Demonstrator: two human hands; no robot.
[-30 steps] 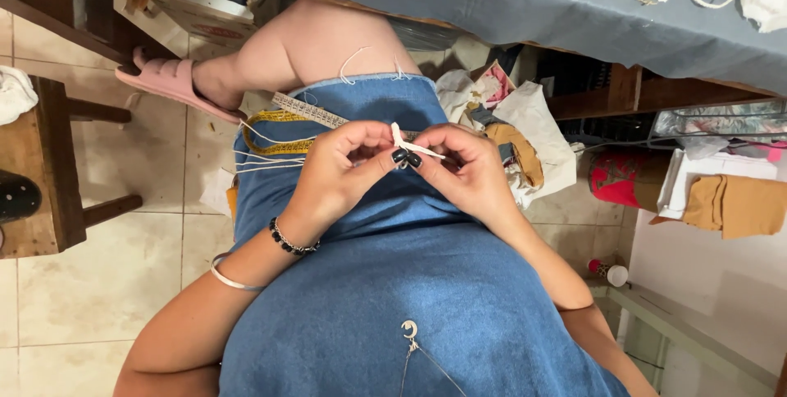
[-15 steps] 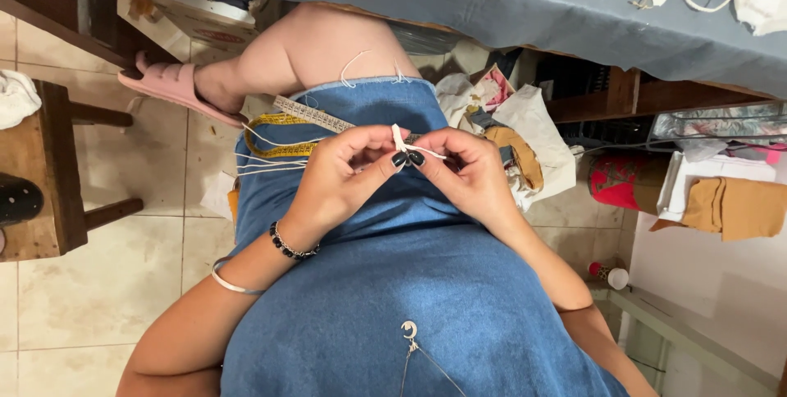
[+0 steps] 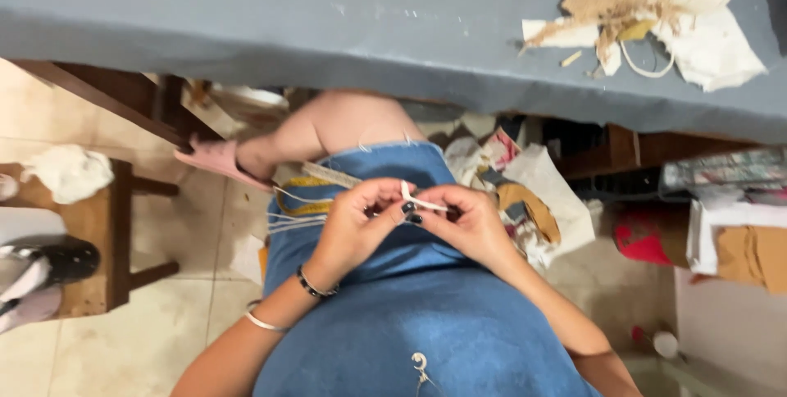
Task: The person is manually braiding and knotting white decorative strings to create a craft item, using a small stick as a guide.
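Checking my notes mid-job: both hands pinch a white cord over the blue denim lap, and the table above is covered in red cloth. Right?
Not quite: the head view shows the table covered in grey-blue cloth, not red. Both the left hand and right hand do pinch the white cord over the denim lap.

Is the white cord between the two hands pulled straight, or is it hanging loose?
Pulled straight, it seems: the short white cord runs in a line from the left hand to the right hand, both pinching it above the lap.

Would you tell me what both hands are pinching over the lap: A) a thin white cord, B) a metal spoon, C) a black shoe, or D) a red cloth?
A: the left hand and right hand meet on a thin white cord above the blue denim lap.
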